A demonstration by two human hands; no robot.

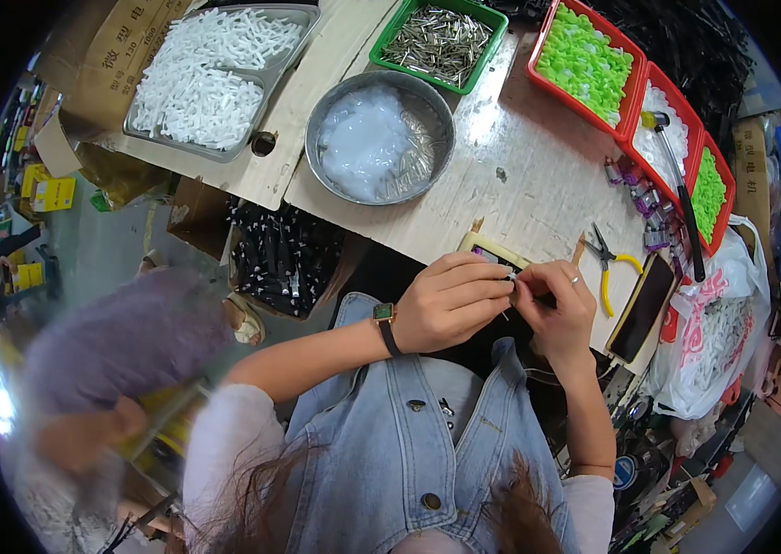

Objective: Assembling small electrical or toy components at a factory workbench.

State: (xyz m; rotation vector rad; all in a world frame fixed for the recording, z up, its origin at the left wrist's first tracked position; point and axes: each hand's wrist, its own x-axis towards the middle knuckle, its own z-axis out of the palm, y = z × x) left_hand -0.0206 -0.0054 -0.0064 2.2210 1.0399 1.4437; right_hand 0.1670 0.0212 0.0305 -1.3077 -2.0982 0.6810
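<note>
At the table's near edge my two hands meet, fingertips almost touching. My left hand (458, 300) is closed, with its thumb and forefinger pinching near a small whitish part that is too small to name. My right hand (555, 305) is closed too, its thumb and forefinger pressed together beside the same spot; its grip is partly hidden. Just behind the fingers lies a cream-coloured device with a dark face (492, 249). To the right of my right hand rest yellow-handled pliers (606, 268) and a dark phone (642, 309).
A metal bowl (314, 152) holds whitish, cloudy material. Around it stand a divided tray (266, 92) of white parts, a green basket (379, 57) of metal pins and red trays (632, 120) of green and white pieces. A hammer (686, 208) lies right. A blurred person (123, 342) is at left.
</note>
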